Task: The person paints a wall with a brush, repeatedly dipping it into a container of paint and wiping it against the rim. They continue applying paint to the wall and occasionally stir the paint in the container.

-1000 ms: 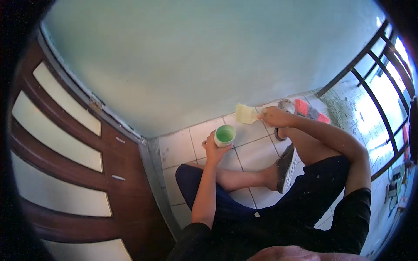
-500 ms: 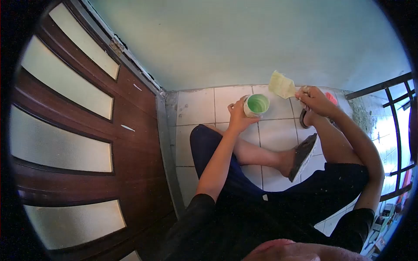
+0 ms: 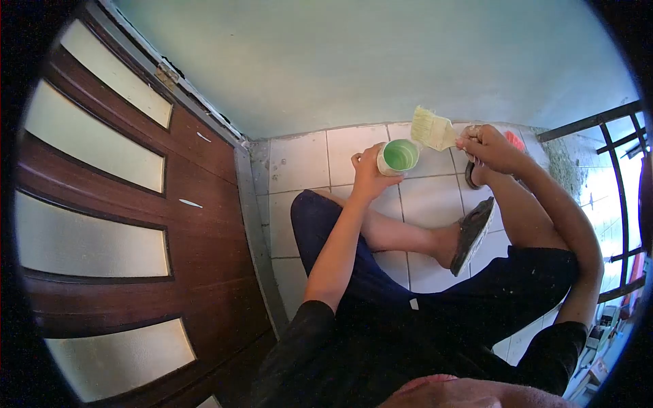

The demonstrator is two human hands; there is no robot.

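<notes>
Wrapped around a small white cup (image 3: 400, 157) with light green paint inside is my left hand (image 3: 371, 173). The cup tilts a little, so its open mouth faces me. My right hand (image 3: 491, 149) grips the handle of a wide paintbrush (image 3: 435, 130). Its pale yellow-green bristles point left, toward the wall and just above the cup's right rim. Brush and cup look apart. The handle itself is mostly hidden by my fingers.
A pale green wall (image 3: 381, 61) rises ahead, above a white tiled floor (image 3: 299, 160). On the left stands a brown wooden door (image 3: 204, 231) with frosted panes. A dark metal railing (image 3: 615, 183) is at right. My sandalled foot (image 3: 469, 238) rests on the tiles.
The paintbrush has turned in my right hand, so its bristles now show more clearly and sit slightly left, closer to the cup. The whole view has shifted slightly.
</notes>
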